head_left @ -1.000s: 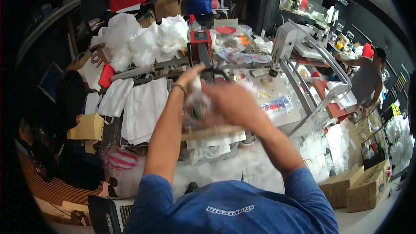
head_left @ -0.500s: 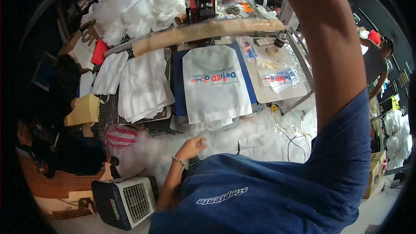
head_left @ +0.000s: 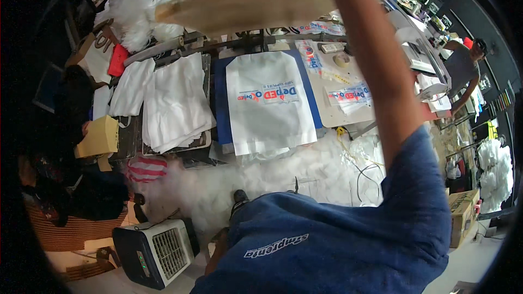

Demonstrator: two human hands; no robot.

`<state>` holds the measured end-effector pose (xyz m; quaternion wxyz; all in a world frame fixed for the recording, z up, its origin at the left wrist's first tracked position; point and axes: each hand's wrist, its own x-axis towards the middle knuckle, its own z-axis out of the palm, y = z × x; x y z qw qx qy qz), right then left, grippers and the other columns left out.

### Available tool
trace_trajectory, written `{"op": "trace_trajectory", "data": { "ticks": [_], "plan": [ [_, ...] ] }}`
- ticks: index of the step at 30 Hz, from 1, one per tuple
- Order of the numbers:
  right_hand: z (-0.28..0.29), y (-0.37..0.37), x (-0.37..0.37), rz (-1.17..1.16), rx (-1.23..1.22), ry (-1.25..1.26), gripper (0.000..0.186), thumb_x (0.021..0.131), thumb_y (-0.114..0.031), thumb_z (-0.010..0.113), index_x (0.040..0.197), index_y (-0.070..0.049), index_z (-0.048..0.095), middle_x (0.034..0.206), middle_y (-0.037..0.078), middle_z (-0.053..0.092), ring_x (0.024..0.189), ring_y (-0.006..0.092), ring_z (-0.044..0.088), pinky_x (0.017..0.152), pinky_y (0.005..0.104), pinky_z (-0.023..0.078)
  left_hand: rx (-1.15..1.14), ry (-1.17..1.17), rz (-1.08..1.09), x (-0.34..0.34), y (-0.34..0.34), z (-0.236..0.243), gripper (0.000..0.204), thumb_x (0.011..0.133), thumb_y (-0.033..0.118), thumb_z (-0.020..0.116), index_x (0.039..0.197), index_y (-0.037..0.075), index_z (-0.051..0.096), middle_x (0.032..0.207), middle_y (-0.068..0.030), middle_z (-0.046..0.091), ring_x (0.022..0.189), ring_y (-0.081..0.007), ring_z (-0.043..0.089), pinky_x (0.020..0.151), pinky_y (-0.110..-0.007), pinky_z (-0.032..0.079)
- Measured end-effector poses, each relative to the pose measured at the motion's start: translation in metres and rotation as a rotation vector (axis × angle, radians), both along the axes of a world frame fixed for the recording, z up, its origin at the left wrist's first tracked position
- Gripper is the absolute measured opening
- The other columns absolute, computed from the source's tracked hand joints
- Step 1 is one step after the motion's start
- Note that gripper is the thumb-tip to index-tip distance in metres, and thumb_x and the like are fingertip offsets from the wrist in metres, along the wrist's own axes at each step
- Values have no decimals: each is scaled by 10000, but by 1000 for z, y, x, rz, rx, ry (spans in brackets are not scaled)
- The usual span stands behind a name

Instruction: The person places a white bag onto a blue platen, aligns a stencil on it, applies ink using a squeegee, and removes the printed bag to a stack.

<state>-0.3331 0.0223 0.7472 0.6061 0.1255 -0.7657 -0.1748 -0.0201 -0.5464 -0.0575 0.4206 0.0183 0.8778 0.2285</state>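
A white bag (head_left: 269, 120) printed in blue and red lies flat on a blue board (head_left: 222, 103) at the middle of the table. Above it a long wooden bar (head_left: 245, 10), the near edge of a raised frame, spans the upper view, blurred. My right arm (head_left: 376, 60) reaches up beside the bar's right end; its hand is cut off by the top edge. Low beside my body is my left hand (head_left: 220, 236), dark and partly hidden, so its fingers cannot be made out. White cloth pieces (head_left: 177, 103) are stacked left of the board.
Printed sheets (head_left: 348, 96) and a tape roll (head_left: 341, 60) lie on the right-hand board. White piles (head_left: 136, 8) stand at the far left. An air cooler (head_left: 155, 253) sits on the floor. Another person (head_left: 463, 71) is at the far right; a dark-clothed person (head_left: 81, 179) is at left.
The wooden bar has risen, and my right arm has gone up and left with its hand out of view. My left hand has dropped back from the table's front to beside my body.
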Motion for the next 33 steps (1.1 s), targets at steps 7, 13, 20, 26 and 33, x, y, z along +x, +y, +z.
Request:
{"op": "trace_trajectory", "data": {
  "ticks": [7,13,20,26,33],
  "plan": [
    [-408,-25,13,223,-418,-840,189,900,-136,556,1031,-21,629,1018,148,630,922,357,618,805,428,528,162,182,20,-109,57,-47,380,913,324,656,1097,-9,640,968,-172,711,853,-270,697,767,-368,541],
    [-518,-30,86,-32,-599,-1046,552,979,-400,425,1406,-57,495,1498,117,431,1422,416,289,1142,543,240,402,-24,545,-116,104,107,255,948,278,620,978,36,694,900,-114,698,819,-256,675,670,-384,526],
    [-496,25,99,-38,-614,-824,377,849,-148,601,1215,-62,620,1300,86,573,1135,378,523,935,503,440,-187,221,-518,-39,-7,28,359,909,342,568,938,15,715,985,-174,708,849,-320,694,753,-417,537],
    [-515,-39,36,247,-767,-776,110,799,-95,618,874,-49,683,909,142,595,917,376,579,824,470,487,-35,58,116,38,-17,16,389,900,364,567,989,14,712,1023,-178,705,895,-322,690,792,-425,531],
    [-516,3,-3,185,-571,-811,124,784,-111,626,863,-54,703,911,125,678,912,319,620,824,415,521,224,281,421,9,-1,12,433,890,390,566,1048,13,709,1068,-183,702,950,-324,684,838,-435,523]
  ]
}}
